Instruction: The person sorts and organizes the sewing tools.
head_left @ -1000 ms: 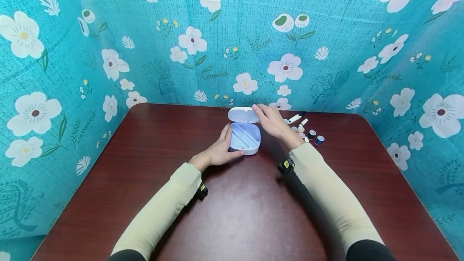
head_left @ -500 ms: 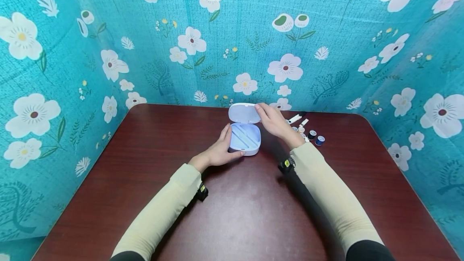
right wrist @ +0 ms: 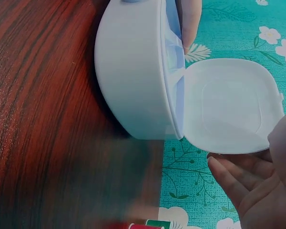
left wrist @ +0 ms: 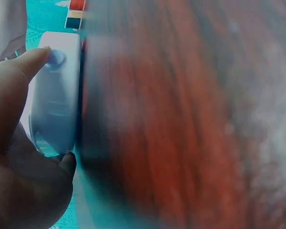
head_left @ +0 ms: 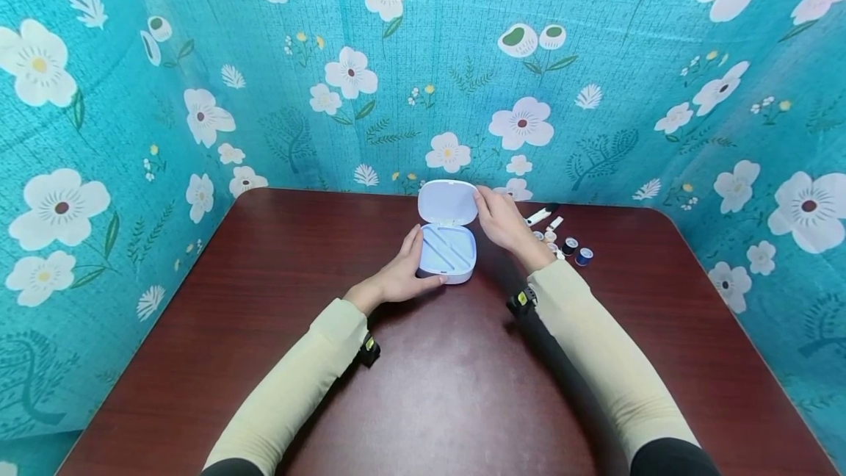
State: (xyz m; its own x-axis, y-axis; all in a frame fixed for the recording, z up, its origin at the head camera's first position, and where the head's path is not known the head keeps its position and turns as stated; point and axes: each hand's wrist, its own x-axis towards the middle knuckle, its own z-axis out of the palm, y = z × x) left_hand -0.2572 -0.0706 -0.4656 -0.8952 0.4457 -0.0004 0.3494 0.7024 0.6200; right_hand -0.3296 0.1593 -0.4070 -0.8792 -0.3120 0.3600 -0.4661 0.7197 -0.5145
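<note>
A small white box (head_left: 456,278) with a hinged lid (head_left: 446,201) stands on the table, its lid raised. Slanting dividers (head_left: 449,250) cross its pale blue inside. My left hand (head_left: 395,275) grips the box from the left; in the left wrist view its thumb (left wrist: 34,61) lies at a round button (left wrist: 56,59) on the front wall. With thumb and fingers at its right edge, my right hand (head_left: 502,222) holds the lid. The right wrist view has the fingers (right wrist: 229,177) under the lid and the box's rounded side wall (right wrist: 133,71) close by.
Right of the box lie several thread spools, among them a black spool (head_left: 570,246) and a blue spool (head_left: 584,256). Behind them are a slim white tool (head_left: 538,217) and a small white piece (head_left: 554,223). A flowered turquoise curtain (head_left: 396,116) hangs along the table's (head_left: 297,241) back edge.
The lid has swung further up and back, showing more of its inner face. My right hand has shifted slightly right with it. The left hand and the box have stayed in place.
</note>
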